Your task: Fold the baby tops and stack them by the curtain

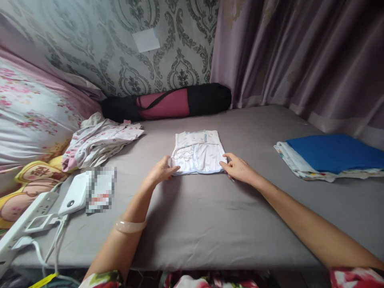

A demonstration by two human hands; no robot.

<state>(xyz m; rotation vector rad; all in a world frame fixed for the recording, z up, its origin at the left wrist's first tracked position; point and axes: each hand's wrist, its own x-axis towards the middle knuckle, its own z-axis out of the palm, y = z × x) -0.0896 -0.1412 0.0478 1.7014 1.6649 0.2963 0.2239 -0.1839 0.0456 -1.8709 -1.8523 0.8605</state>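
Observation:
A small white baby garment [207, 154] with light blue trim and faint prints lies folded on the grey bed sheet [192, 224]. My left hand [163, 170] pinches its near left corner between thumb and fingers. At the near right corner, my right hand [238, 167] grips the edge the same way. Ties or gathered cloth show on the garment's left half. A pale bangle [131, 226] circles my left wrist.
Left are crumpled printed clothes [102, 138], a white device [76, 192], a power strip [30, 220] with cables and a yellow cushion [36, 174]. A black and maroon long bag [165, 104] lies along the wall. Folded blue cloth [336, 152] sits at right.

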